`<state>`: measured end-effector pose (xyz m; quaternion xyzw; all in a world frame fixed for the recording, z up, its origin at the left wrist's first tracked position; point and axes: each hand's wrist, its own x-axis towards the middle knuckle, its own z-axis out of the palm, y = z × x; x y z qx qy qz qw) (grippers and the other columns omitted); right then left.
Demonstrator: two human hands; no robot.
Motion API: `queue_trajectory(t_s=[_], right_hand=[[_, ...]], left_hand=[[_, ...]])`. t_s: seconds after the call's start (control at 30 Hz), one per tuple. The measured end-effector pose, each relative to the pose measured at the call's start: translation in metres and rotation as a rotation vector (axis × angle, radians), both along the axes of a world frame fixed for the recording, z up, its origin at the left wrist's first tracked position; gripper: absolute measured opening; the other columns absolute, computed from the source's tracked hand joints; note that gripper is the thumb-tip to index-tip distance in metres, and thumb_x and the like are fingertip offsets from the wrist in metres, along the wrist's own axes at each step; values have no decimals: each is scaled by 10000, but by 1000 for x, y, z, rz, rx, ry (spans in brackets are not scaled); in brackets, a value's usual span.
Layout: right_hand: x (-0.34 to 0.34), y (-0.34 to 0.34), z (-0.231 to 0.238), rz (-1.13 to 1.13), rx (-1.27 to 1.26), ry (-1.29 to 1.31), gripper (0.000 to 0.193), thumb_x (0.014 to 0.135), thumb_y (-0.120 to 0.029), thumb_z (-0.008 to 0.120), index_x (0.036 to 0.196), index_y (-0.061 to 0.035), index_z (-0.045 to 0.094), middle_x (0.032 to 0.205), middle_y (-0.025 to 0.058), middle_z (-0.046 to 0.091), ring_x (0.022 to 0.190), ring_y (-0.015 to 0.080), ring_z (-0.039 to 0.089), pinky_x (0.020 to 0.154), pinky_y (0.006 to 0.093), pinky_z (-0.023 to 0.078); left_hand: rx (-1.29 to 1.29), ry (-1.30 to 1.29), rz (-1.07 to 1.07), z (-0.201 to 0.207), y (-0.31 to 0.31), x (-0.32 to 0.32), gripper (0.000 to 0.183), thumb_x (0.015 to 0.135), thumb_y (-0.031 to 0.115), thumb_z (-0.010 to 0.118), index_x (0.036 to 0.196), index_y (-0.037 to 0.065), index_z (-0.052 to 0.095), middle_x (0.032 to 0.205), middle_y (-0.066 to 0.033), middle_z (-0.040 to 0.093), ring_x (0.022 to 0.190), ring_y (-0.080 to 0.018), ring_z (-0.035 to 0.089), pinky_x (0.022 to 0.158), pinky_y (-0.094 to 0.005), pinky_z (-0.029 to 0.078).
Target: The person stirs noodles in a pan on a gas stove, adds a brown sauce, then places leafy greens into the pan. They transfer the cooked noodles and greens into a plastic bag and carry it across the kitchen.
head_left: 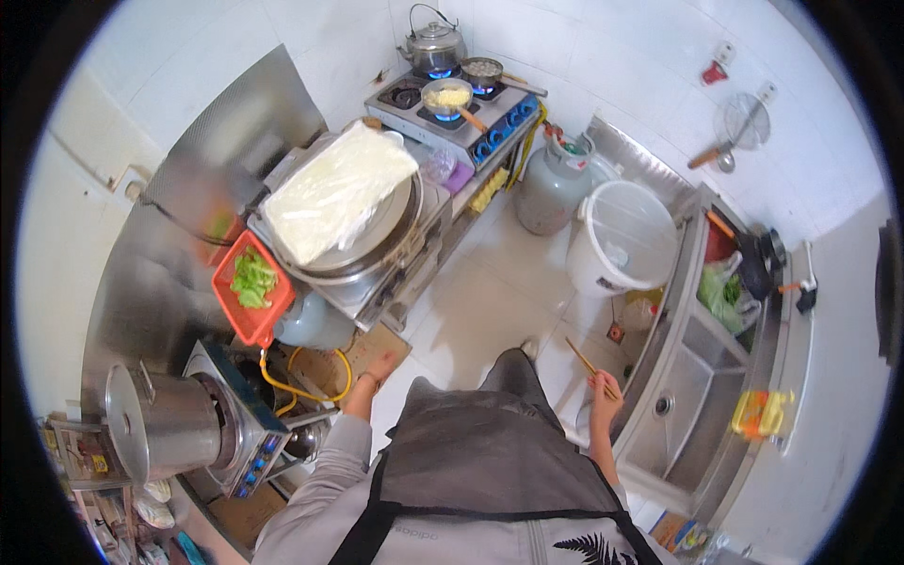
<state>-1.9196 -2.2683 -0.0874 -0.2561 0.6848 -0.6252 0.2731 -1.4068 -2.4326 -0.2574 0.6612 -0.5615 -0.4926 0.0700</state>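
Note:
My right hand [605,397] is closed round a pair of wooden chopsticks [580,355], whose tips point up and to the left over the floor. It hangs between my apron [490,438] and the steel sink. My left hand [379,365] holds nothing, its fingers loosely apart, low beside a brown board [388,350] near the white floor tiles. On the stove [443,122] ahead, a small pan [447,95] of pale yellow food sits over a blue flame. Behind it are a second pan [481,70] with round pale pieces and a metal kettle [435,45], both over lit burners.
To the left, a white plastic-covered slab [341,191] rests on a round griddle [386,233], near an orange basket [247,325] of green leaves. A large steel pot [160,422] stands lower left. Right are a gas cylinder [551,193], white bucket [610,254] and steel sink [670,405].

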Motion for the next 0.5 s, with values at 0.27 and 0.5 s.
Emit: queue_trajectory(t_s=[0.27,0.5], right_hand=[[-126,-330,46,303,-167,-35,218,967,-128,565,1059,54,641,985,115,665,881,186,671,800,285,545],[-56,-635,112,873,-466,348,137,923,-46,594,1018,36,652,1019,117,668,864,170,646,776,277,511]], left_hand=[[-85,556,213,112,-197,-247,340,985,321,526,1194,61,592,1105,-36,654,952,-130,617,797,-275,469],[-40,772,588,145,-274,-317,297,985,207,529,1203,10,573,1117,-74,658,991,-150,633,810,-253,484]])
